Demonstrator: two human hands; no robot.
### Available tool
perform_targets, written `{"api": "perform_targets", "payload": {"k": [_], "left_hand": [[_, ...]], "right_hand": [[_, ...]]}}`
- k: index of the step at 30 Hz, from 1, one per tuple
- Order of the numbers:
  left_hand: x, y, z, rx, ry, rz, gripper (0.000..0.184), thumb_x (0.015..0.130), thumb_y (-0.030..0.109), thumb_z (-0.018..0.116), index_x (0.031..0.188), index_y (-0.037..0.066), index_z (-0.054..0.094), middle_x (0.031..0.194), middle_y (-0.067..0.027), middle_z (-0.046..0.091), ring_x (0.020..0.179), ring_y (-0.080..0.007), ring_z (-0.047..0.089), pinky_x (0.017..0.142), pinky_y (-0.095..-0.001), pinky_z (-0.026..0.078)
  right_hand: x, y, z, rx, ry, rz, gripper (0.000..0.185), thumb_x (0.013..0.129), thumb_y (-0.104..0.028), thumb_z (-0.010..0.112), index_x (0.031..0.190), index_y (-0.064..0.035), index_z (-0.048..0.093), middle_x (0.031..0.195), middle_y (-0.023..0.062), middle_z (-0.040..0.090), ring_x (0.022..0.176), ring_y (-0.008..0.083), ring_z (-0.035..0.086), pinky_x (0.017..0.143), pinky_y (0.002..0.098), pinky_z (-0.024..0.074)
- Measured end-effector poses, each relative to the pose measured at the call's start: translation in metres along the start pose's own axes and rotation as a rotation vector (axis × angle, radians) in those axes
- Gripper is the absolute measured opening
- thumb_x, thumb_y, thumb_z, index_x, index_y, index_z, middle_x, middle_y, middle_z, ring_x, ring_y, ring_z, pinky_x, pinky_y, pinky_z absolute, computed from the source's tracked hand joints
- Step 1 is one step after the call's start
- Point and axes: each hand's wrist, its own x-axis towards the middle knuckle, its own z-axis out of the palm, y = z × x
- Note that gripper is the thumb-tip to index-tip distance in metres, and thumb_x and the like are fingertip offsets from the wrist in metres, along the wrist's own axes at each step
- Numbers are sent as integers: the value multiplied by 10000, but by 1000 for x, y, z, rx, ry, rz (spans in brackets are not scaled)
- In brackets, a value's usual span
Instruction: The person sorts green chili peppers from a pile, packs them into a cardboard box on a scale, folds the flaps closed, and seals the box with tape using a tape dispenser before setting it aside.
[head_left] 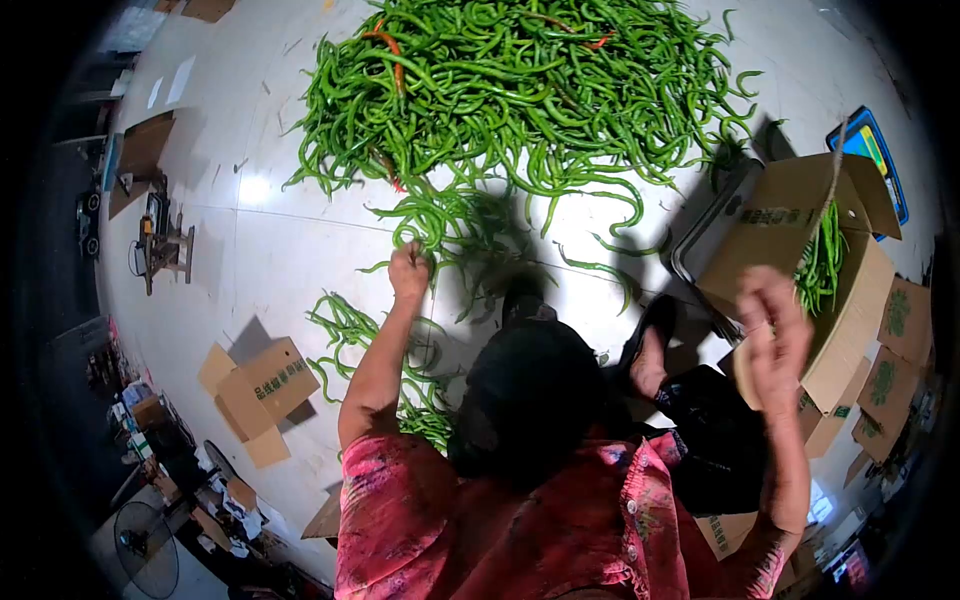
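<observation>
A large heap of long green chili peppers (520,90), with a few red ones in it, covers the floor at the top. At the heap's near edge, my left hand (408,272) is closed on green chili peppers (425,222); its fingertips are partly hidden. My right hand (775,330), blurred by motion, is beside the opening of a cardboard box (770,225) on the right. Its fingers look stretched out and no pepper shows in them. Inside the box lie more green chili peppers (822,262).
A smaller group of peppers (345,330) lies to the left of my legs. An opened carton (262,388) sits on the floor at left. The box leans by a metal frame (690,240); a blue tray (868,150) is behind it. A fan (145,545) stands lower left.
</observation>
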Motion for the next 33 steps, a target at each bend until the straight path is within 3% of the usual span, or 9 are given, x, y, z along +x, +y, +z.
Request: {"api": "perform_targets", "payload": {"k": [5,8,10,14,17,18,22,26,33], "left_hand": [[46,1,2,98,74,272,376,694,-30,589,1063,19,639,979,-181,632,980,-368,561,898,-432,423],[66,18,-6,282,31,271,394,694,-17,601,1080,53,638,1043,-148,623,1029,-346,535,892,-435,423],[77,12,-4,341,60,309,379,705,2,606,1075,74,639,1050,-131,616,1046,-331,522,874,-440,423],[90,-16,10,532,-29,365,238,759,80,612,995,94,633,980,-103,617,1008,-313,540,811,-448,418],[99,-20,8,240,-74,343,212,772,100,625,982,72,620,914,-113,627,933,-330,572,777,-455,434],[101,-14,0,110,33,410,171,836,114,626,994,48,624,806,-105,625,763,-266,586,700,-387,456],[87,26,-42,-392,-135,-177,162,917,144,613,1015,18,640,715,-67,586,677,-127,470,654,-280,433],[68,21,-33,-284,-100,11,171,887,119,626,1020,11,633,835,-140,632,751,-249,598,736,-328,479],[34,6,46,90,-17,-53,398,685,208,793,936,-19,584,881,-232,625,813,-426,604,721,-450,493]], "right_hand": [[-33,52,111,44,-611,222,169,838,-75,643,998,-19,645,1049,187,626,969,377,611,867,388,488],[-47,114,161,-315,-652,-6,264,852,-73,599,1111,-23,597,1040,134,650,800,265,681,650,337,521],[-47,139,192,-131,-582,293,316,838,-96,613,1147,-35,584,1075,139,643,862,313,665,697,371,526],[-45,170,229,-391,-483,313,490,801,-155,681,1257,-81,517,1239,172,539,1044,398,577,835,453,502],[-42,189,249,-461,-427,379,598,771,-157,720,1303,-75,461,1301,190,478,1158,405,499,917,457,470],[-41,196,255,-489,-414,391,596,764,-155,726,1294,-71,467,1302,186,481,1161,402,495,922,457,467],[-35,213,273,-611,-398,341,551,750,-148,728,1224,-46,467,1203,179,522,1111,377,514,891,473,476],[-28,226,284,-609,-342,406,435,776,-116,666,1153,-42,461,1077,182,570,1020,376,563,862,455,487],[-37,265,294,-125,-349,664,347,794,-187,655,1082,-66,502,1011,220,624,945,407,607,817,453,484]]}}
